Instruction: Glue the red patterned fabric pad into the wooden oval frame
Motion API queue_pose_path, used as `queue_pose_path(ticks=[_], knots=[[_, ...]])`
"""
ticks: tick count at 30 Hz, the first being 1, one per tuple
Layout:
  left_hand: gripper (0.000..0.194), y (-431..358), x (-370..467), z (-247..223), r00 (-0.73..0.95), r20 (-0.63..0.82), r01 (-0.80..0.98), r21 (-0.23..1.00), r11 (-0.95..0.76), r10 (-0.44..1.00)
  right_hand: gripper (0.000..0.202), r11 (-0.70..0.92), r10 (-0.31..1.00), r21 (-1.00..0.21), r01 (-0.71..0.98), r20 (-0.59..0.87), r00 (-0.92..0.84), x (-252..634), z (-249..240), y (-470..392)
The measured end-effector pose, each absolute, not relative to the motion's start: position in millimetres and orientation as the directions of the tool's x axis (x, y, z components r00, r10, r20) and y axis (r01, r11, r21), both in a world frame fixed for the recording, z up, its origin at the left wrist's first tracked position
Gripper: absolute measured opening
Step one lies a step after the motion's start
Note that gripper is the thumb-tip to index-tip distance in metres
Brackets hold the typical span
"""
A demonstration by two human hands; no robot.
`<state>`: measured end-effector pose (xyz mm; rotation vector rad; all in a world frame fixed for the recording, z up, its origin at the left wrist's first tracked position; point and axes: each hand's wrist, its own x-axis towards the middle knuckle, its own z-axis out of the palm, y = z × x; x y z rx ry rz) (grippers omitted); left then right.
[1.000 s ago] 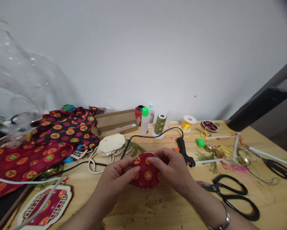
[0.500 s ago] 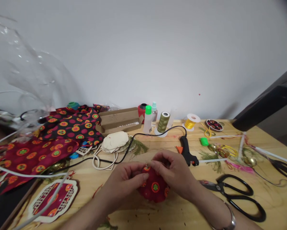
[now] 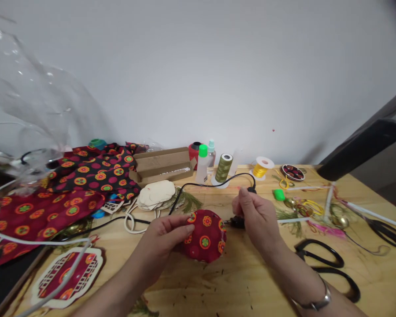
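Note:
My left hand point(image 3: 169, 242) pinches the left edge of a round piece covered in dark red patterned fabric point(image 3: 206, 242), held over the wooden table. My right hand point(image 3: 255, 215) is wrapped round a black glue gun point(image 3: 238, 221), whose nozzle points left at the right edge of the round piece. Most of the gun's handle is hidden by my fingers. Its black cord loops up behind my right hand.
Black-handled scissors point(image 3: 323, 253) lie at the right, partly under my right forearm. Bottles, a green thread spool point(image 3: 223, 168) and a cardboard box point(image 3: 164, 167) stand at the back. A white cable point(image 3: 62, 242) crosses the left side over a framed fabric piece point(image 3: 85, 264).
My right hand has let go of the round piece, moved right and taken hold of the glue gun, which has been turned. My left hand keeps the round piece, now tilted more towards the camera.

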<state>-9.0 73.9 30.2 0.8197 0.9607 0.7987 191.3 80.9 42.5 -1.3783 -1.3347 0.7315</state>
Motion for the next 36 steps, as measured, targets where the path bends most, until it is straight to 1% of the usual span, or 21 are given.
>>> queue_pose_path(ticks=[2,4,5,7,9,14,18,23,27,29,31,33,36], knots=[[0.021,74.8,-8.9,29.9,0.357,-0.367,-0.214,0.863,0.457,0.859,0.044,0.152,0.977,-0.924,0.351,0.194,0.086,186.9,42.6,79.7],[0.024,74.6,-8.3,30.7,0.378,-0.355,-0.201,0.870,0.450,0.855,0.031,0.145,0.989,-0.919,0.368,0.139,-0.042,180.4,41.5,77.3],[0.025,74.1,-7.9,31.3,0.392,-0.345,-0.190,0.876,0.443,0.853,0.025,0.130,0.991,-0.922,0.363,0.106,-0.085,177.3,40.7,76.0],[0.027,72.6,-7.4,32.9,0.413,-0.329,-0.162,0.891,0.424,0.849,0.019,0.080,0.992,-0.934,0.349,0.041,-0.119,172.7,38.9,73.7],[0.027,71.2,-6.9,34.1,0.413,-0.323,-0.141,0.901,0.410,0.852,0.018,0.046,0.995,-0.940,0.337,0.013,-0.101,170.8,37.1,72.8],[0.029,70.8,-5.6,33.7,0.446,-0.332,-0.145,0.890,0.433,0.831,0.018,0.018,0.999,-0.963,0.268,0.009,-0.036,172.4,35.3,74.8],[0.029,71.6,-4.9,32.0,0.452,-0.352,-0.102,0.892,0.440,0.819,0.020,0.009,1.000,-0.970,0.242,0.009,0.000,172.6,37.4,75.3],[0.029,71.1,-5.9,32.2,0.433,-0.336,-0.098,0.905,0.414,0.837,0.021,-0.014,1.000,-0.979,0.204,-0.019,-0.021,173.6,40.4,75.0],[0.033,71.7,-7.2,34.1,0.399,-0.333,-0.094,0.912,0.399,0.855,0.025,-0.004,0.995,-0.966,0.258,-0.029,-0.095,177.7,43.1,74.5],[0.035,71.8,-7.8,35.0,0.385,-0.320,-0.094,0.920,0.381,0.866,0.022,0.009,0.992,-0.960,0.281,-0.026,-0.121,179.1,44.6,74.4],[0.033,71.9,-8.8,35.7,0.378,-0.300,-0.095,0.929,0.359,0.876,0.019,-0.012,0.992,-0.961,0.278,-0.046,-0.119,179.7,46.8,74.8],[0.031,72.9,-10.8,36.9,0.330,-0.273,-0.111,0.939,0.324,0.904,0.018,-0.047,0.993,-0.964,0.262,-0.074,-0.094,179.7,50.5,75.5],[0.031,77.4,-16.5,41.6,0.138,-0.222,-0.133,0.962,0.240,0.965,0.019,-0.080,0.994,-0.965,0.252,-0.097,-0.058,178.8,57.1,74.2]])
